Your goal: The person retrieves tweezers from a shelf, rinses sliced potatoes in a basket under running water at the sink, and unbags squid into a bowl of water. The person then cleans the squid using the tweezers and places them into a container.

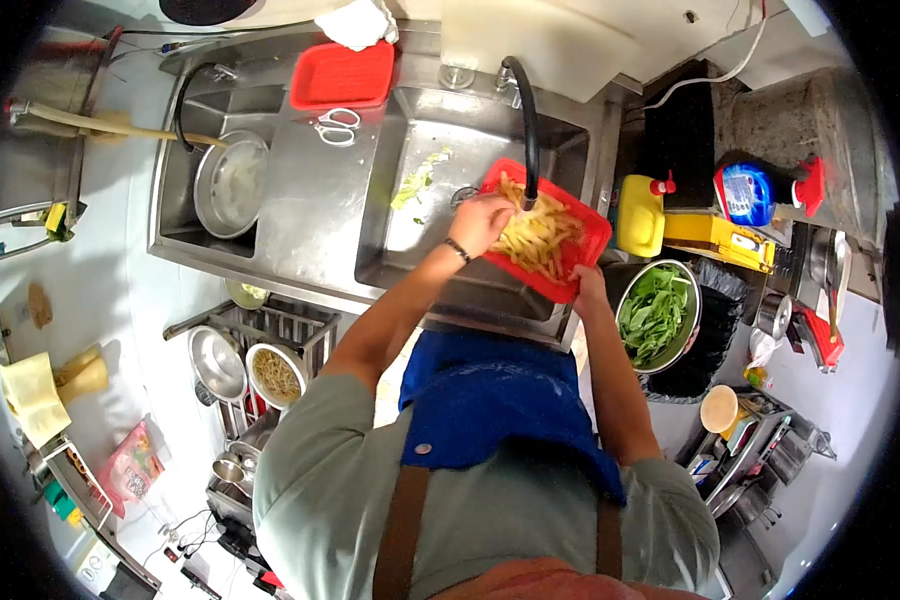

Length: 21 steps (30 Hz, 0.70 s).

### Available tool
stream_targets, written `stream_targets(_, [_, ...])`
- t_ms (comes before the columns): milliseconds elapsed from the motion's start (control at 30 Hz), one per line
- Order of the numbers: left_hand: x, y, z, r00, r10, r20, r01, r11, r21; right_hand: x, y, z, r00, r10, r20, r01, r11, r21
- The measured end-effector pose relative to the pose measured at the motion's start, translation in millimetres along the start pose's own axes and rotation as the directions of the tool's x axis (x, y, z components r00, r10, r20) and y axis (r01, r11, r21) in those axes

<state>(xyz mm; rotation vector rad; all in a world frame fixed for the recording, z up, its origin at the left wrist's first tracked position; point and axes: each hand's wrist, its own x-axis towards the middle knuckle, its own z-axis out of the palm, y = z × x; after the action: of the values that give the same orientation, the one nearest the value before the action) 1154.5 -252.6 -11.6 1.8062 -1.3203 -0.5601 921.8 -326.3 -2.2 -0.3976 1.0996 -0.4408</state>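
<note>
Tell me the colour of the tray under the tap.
Red. The tray shows best in the head view.

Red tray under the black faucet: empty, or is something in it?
Not empty: yellowish strips lie heaped across much of the red tray, while the right hand holds its rim.

The faucet [531,120] overhangs the filled tray [598,235]; leftward, the sink [406,238] (scraps [420,180] aside) is open.

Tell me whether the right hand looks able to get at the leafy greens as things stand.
Probably yes: the leafy greens lie uncovered just beyond the sink's right side, but the right hand would first have to release the red tray.
</note>
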Motion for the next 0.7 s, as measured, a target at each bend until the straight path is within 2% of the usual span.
stream_targets(67, [-10,-7,-1,0.987,-0.101,-0.124,0.058,0.949,-0.311,7,4,-24,0.997,-0.055,-0.047,0.056,0.998,0.024])
stream_targets(133, [-7,1,-23,0.949,0.003,-0.314,-0.05,0.989,-0.141,52,24,-55,0.998,-0.014,-0.061,0.0,0.975,-0.221])
stream_targets(200, [-14,9,-52,0.908,-0.016,-0.42,-0.011,0.998,-0.062,14,-5,-34,0.999,-0.04,-0.026,0.035,0.989,-0.147])
stream_targets(267, [-18,12,-75,0.865,0.108,-0.489,-0.04,0.988,0.147,-5,-24,-28,1.0,-0.014,0.014,0.014,1.0,-0.009])
stream_targets(300, [-21,13,-78,0.894,0.054,-0.445,0.021,0.986,0.163,11,-11,-35,0.997,-0.022,0.073,0.027,0.997,-0.073])
stream_targets(333, [-24,7,-75,0.913,0.028,-0.407,0.027,0.992,0.127,55,16,-70,0.993,0.107,-0.053,-0.117,0.963,-0.244])
stream_targets(400, [-28,4,-67,0.939,0.036,-0.342,-0.01,0.997,0.077,54,22,-31,0.995,0.027,-0.091,-0.047,0.974,-0.224])
stream_targets(433, [-30,3,-62,0.964,-0.013,-0.265,0.019,1.0,0.022,49,14,-18,0.997,0.026,-0.078,-0.043,0.973,-0.225])
stream_targets(500, [-28,11,-58,0.983,-0.069,-0.172,0.063,0.997,-0.037,30,5,-3,0.997,0.077,0.032,-0.076,0.997,-0.012])
stream_targets(533, [-29,13,-53,0.982,-0.123,-0.141,0.111,0.99,-0.092,32,5,9,0.996,0.079,0.031,-0.078,0.997,-0.01])
stream_targets(600, [-29,-5,-29,0.978,-0.138,-0.153,0.15,0.986,0.069,32,20,31,0.994,0.079,0.078,-0.068,0.987,-0.144])
stream_targets(633, [-26,-9,-21,0.986,-0.105,-0.13,0.122,0.983,0.134,35,23,38,0.994,0.076,0.084,-0.063,0.987,-0.15])
stream_targets(700, [-21,3,-15,0.958,-0.264,-0.115,0.287,0.901,0.326,44,28,51,0.987,-0.018,0.158,0.054,0.972,-0.227])
